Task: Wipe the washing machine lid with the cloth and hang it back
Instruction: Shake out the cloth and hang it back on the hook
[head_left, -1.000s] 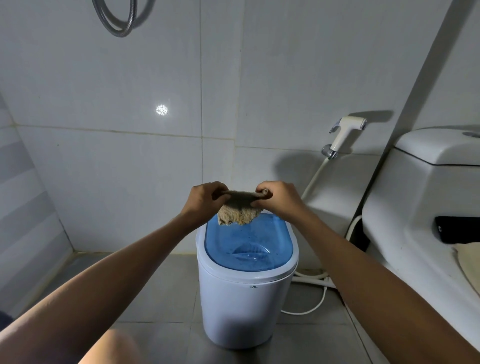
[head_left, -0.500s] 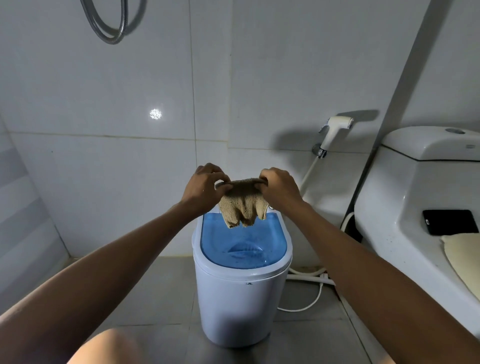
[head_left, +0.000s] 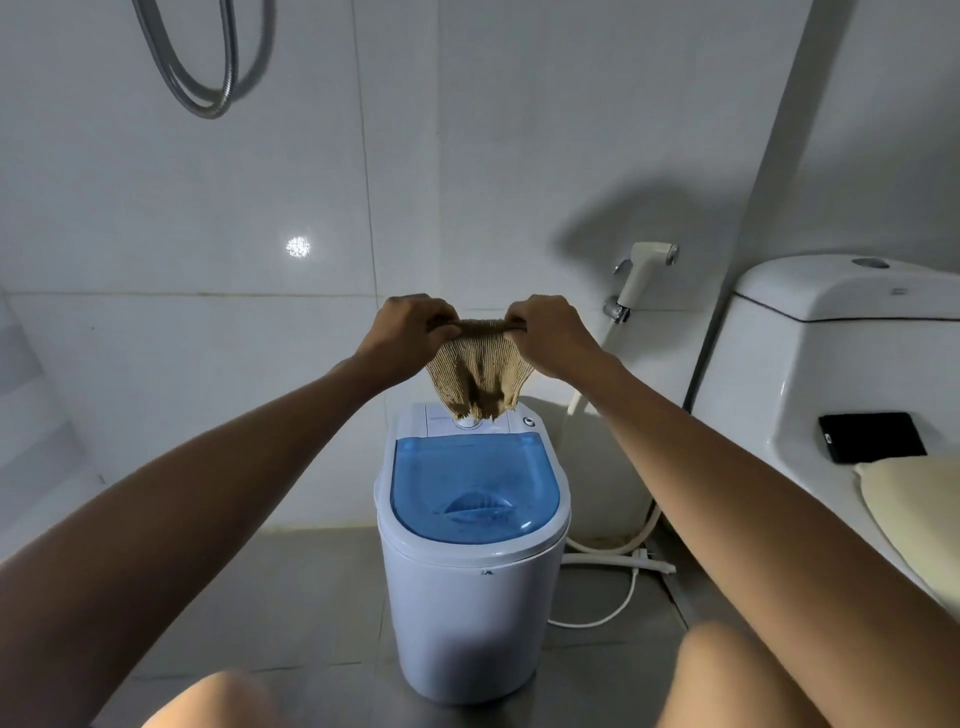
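A small white washing machine (head_left: 470, 613) stands on the floor in front of me, its translucent blue lid (head_left: 475, 488) closed. A tan ribbed cloth (head_left: 480, 374) hangs in the air above the machine's rear control panel. My left hand (head_left: 408, 332) pinches the cloth's top left corner and my right hand (head_left: 548, 332) pinches the top right corner, holding the top edge stretched between them. The cloth's lower edge dangles just above the control knob, apart from the lid.
A white toilet (head_left: 841, 364) stands at the right with a black phone (head_left: 872, 437) and a cream mat (head_left: 919, 504) on it. A bidet sprayer (head_left: 647, 273) hangs on the tiled wall, its hose running down to the floor. A metal shower hose (head_left: 208, 67) loops at top left. My knees show at the bottom.
Both hands have lifted the cloth higher and spread it out, so it hangs longer and clear of the blue lid. The view has tilted down, bringing the knees into view.
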